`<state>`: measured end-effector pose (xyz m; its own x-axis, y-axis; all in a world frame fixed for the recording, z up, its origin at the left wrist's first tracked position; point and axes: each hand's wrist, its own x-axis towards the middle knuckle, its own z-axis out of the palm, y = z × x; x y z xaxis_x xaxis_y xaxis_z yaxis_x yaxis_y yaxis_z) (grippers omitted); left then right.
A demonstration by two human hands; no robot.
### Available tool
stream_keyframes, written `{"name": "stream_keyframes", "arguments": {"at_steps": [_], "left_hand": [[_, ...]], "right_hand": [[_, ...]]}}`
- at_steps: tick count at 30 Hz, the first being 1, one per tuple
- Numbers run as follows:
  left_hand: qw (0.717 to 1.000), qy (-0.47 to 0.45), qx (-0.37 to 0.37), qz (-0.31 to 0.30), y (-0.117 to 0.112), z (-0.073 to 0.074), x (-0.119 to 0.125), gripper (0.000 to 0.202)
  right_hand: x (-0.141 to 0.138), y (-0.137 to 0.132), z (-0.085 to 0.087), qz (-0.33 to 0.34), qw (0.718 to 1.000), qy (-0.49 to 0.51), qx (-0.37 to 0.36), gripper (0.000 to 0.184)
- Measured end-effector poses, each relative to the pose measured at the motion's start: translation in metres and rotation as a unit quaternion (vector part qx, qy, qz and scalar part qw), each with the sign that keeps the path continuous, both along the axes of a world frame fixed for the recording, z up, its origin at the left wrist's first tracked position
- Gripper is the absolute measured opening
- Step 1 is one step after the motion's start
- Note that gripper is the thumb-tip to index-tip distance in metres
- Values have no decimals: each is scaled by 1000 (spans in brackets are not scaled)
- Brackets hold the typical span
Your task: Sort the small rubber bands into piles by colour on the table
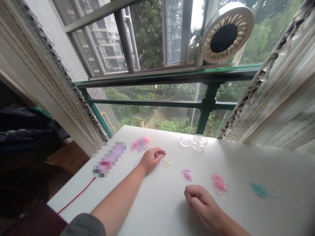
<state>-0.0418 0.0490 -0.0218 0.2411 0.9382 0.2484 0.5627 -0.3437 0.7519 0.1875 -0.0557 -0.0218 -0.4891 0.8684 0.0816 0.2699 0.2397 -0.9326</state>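
Observation:
My left hand (152,158) rests on the white table (152,203) with its fingers curled, the fingertips beside a small pale yellow heap of rubber bands (166,162). My right hand (200,201) lies near the front with fingers curled under; what they hold, if anything, is hidden. Small heaps of thin rubber bands lie around: a purple-pink heap (186,174) between the hands, a pink heap (219,184) right of my right hand, a teal heap (260,190) further right, and a mixed pink and blue heap (141,143) at the back left.
A clear round container (199,142) and its lid (185,141) stand at the table's far edge by the window. A blurred purple object (110,159) lies at the left, with a red cord (76,196) running off the left edge. Curtains hang on both sides.

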Motion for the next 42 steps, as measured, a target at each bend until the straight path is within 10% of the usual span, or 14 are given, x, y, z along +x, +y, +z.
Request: {"name": "stream_keyframes", "arguments": {"at_steps": [17,29,42], "left_hand": [[994,-42,16,101,6,-12,-4,18],[990,76,67,100,5,-6,-3,20],[995,-18,43,91,2,-5,-9,22]], "right_hand": [[-2,4,-2,28,999,30,5,12],[-3,5,-2,32,999,37,15,12],[-2,5,0,42,999,27,18,13]]}}
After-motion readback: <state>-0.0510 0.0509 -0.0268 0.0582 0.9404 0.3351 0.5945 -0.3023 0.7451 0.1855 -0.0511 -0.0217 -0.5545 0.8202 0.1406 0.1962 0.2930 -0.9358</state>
